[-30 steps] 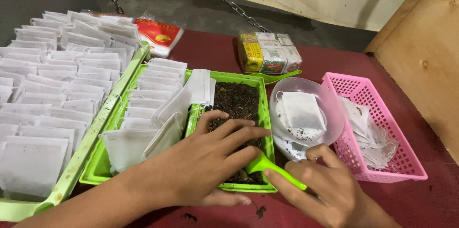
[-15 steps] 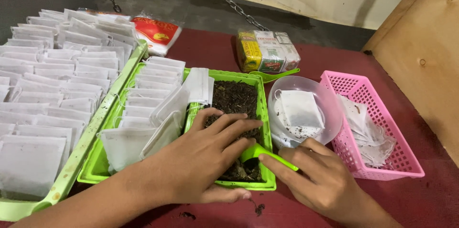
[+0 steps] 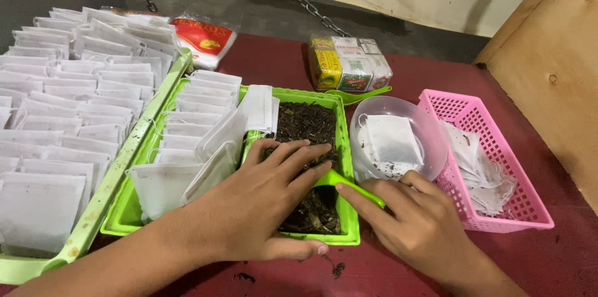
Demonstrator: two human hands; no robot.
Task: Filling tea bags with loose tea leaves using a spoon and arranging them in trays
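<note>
Green plastic scoop (image 3: 349, 185) lies across the tray's rim, handle running toward 4 o'clock into the right hand (image 3: 411, 225), which pinches it. The left hand (image 3: 261, 203), fingers spread, presses flat on the dark, crumbly loose tea (image 3: 305, 125) in the green tray (image 3: 352, 234). Papery white empty bags (image 3: 187, 141) sit at 9 o'clock, all on a red worktop (image 3: 560, 259).

1. The left hand (image 3: 261, 203) covers the green scoop's (image 3: 349, 185) bowl and some dark leaves (image 3: 305, 124).
2. The long tray (image 3: 93, 222) of white bags (image 3: 62, 110) (left side) runs off frame.
</note>
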